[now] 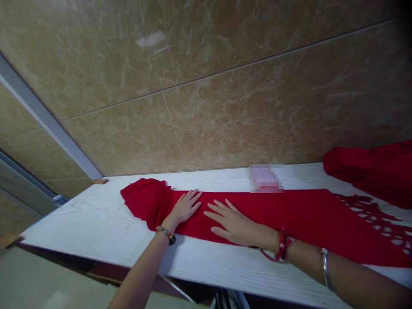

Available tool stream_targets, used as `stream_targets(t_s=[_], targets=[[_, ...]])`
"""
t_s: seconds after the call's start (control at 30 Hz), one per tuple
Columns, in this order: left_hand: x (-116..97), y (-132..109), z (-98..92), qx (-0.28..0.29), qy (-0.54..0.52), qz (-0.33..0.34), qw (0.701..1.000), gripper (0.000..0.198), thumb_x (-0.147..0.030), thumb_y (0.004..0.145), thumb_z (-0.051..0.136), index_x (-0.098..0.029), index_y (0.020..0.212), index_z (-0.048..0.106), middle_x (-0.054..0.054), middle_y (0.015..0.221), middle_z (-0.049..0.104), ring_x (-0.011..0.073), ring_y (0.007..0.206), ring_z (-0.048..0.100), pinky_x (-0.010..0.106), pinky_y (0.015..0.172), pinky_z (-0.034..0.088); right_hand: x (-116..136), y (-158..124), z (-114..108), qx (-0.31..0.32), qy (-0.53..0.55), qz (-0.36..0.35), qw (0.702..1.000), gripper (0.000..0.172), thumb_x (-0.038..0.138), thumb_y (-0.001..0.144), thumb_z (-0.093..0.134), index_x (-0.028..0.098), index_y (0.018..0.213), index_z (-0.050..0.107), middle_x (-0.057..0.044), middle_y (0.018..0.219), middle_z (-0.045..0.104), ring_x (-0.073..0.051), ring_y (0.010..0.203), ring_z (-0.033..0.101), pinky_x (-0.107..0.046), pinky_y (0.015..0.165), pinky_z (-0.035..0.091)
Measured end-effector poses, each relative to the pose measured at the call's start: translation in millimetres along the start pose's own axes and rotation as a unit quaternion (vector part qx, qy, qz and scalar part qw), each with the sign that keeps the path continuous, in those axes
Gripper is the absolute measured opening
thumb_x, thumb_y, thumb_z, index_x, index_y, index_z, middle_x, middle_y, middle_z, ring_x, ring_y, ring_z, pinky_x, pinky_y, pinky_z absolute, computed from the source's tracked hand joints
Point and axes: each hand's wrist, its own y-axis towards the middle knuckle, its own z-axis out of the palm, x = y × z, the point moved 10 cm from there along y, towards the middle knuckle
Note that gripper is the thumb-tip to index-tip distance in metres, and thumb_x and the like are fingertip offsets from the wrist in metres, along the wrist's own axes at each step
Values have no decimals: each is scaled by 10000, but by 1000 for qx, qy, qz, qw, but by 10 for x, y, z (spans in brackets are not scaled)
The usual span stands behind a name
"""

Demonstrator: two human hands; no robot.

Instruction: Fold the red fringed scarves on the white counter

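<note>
A long red scarf (302, 214) lies stretched across a white wooden tabletop. Its left end is bunched in a loose heap, and a knotted fringe spreads at its right end. My left hand (186, 207) rests flat on the scarf beside the heap, fingers pointing up and right. Just to the right, my right hand (231, 222) lies palm down on the same cloth, fingers spread toward the left. Neither hand grips the fabric. Bracelets circle both of my wrists.
Folded red cloth (370, 169) sits at the table's right end. A small blurred pinkish packet (264, 177) lies by the back edge. Behind the white table (86, 214) rises a brown marbled tile wall (225, 107). Below the front edge, part of a striped item (229, 299) shows.
</note>
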Motion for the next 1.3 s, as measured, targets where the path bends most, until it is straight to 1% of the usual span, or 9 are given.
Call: stream_targets(t_s=[0.13,0.27,0.57,0.63,0.77,0.87,0.93,1.17,1.3], targets=[[30,14,26,-1,7,3,1000,492,-450,884,222,-255,1332,271,33,1418,224,187,1296,183,381,1036,193,-373,4,-4,-19,-58,108,992,602,543,849,269,199,1342,276,-113,1406,232,-307,1290,107,-555,1003,77],[82,59,47,-8,8,7,1000,508,-458,878,212,-247,1338,258,31,1416,229,190,1294,192,386,1030,208,-572,-225,8,-15,-98,125,987,586,522,867,223,187,1346,263,-106,1408,227,-263,1290,146,-501,1022,126],[145,133,95,-7,13,13,1000,520,-456,864,200,-252,1339,254,17,1416,225,199,1288,214,400,1014,239,-1547,-1716,-485,-26,-221,306,926,510,428,890,197,196,1336,281,-87,1397,259,-268,1282,180,-559,968,215],[161,145,104,-5,14,9,1000,522,-455,861,205,-250,1337,259,17,1414,229,200,1287,217,404,1016,235,-1672,-1909,-575,-27,-228,343,911,505,407,890,199,183,1333,289,-95,1393,266,-264,1281,184,-547,973,218],[172,155,103,-8,13,9,1000,526,-447,858,211,-234,1336,269,27,1411,236,202,1284,226,409,1013,243,-1584,-1768,-690,-69,-223,341,911,531,413,888,201,147,1344,263,-113,1395,256,-263,1280,187,-515,991,209],[189,151,98,-16,9,11,1000,533,-449,859,208,-223,1338,266,32,1411,235,197,1282,230,396,1013,252,-1501,-1512,-627,-69,-200,308,928,551,446,885,194,153,1347,256,-108,1396,256,-256,1278,199,-500,995,214],[215,155,107,-20,8,12,1000,535,-453,858,211,-223,1338,266,31,1413,231,195,1282,232,388,1015,254,-1593,-1491,-581,-60,-190,322,926,552,458,882,194,162,1342,273,-108,1398,252,-257,1277,202,-498,993,218],[265,195,148,-26,1,18,1000,510,-418,868,213,-220,1334,278,44,1411,236,206,1275,249,406,1013,256,-2122,-2008,-780,-77,-221,404,884,523,382,882,247,76,1291,354,-188,1358,304,-286,1252,258,-488,977,254],[261,208,143,-29,0,20,999,509,-405,866,217,-213,1333,284,48,1405,255,212,1270,261,415,1009,265,-1958,-2079,-922,-103,-241,406,876,537,358,888,225,13,1285,334,-228,1355,281,-297,1270,204,-504,990,213]])
